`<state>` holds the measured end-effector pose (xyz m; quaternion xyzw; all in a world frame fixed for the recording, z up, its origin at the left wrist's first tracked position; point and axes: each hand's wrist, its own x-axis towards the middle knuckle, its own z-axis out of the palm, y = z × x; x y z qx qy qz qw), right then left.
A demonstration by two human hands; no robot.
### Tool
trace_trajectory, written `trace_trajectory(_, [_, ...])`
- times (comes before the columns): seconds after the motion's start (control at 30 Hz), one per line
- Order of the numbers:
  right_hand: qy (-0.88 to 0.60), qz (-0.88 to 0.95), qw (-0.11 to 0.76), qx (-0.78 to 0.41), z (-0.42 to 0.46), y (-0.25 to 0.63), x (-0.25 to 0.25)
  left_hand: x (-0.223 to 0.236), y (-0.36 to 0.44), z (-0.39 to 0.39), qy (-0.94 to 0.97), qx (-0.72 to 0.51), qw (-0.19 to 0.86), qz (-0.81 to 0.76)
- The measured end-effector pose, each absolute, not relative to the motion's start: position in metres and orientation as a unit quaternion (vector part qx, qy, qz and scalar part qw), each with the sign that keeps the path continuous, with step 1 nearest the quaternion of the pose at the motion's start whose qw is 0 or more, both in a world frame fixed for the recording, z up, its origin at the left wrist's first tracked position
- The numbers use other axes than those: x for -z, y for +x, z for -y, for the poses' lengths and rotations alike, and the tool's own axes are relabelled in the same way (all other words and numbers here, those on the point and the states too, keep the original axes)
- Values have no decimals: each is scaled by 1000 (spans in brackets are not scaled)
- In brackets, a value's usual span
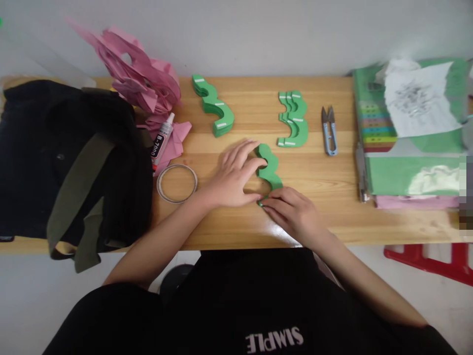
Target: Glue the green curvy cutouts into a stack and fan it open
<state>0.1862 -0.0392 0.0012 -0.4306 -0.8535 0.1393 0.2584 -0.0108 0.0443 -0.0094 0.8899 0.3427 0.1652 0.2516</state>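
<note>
On the wooden table in front of me lies a green wavy cutout (271,172), its curves facing left. My left hand (236,175) is spread along its left side, fingertips at the upper end and thumb near the lower end. The fingers and thumb of my right hand (295,212) pinch the cutout's lower end, hiding part of it. Further back are two stacks of similar green cutouts, a left stack (223,117) and a right stack (301,129), with short white strips on their top faces.
Blue-handled thread snips (330,135) lie to the right, before a green package (399,170) with a paper sheet (421,98) on top. To the left are a roll of tape (158,185), a glue tube (161,143), crumpled pink paper (148,81) and a black bag (33,162).
</note>
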Motion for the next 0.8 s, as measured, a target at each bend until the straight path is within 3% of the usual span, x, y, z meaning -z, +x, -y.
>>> trace_trajectory(0.37, [-432, 852, 216, -203, 35, 189, 2, 9, -10, -45, 887, -159, 262, -346])
trace_trajectory(0.8, [-416, 846, 239, -234, 33, 192, 3, 7, -10, -46, 887, -159, 264, -345])
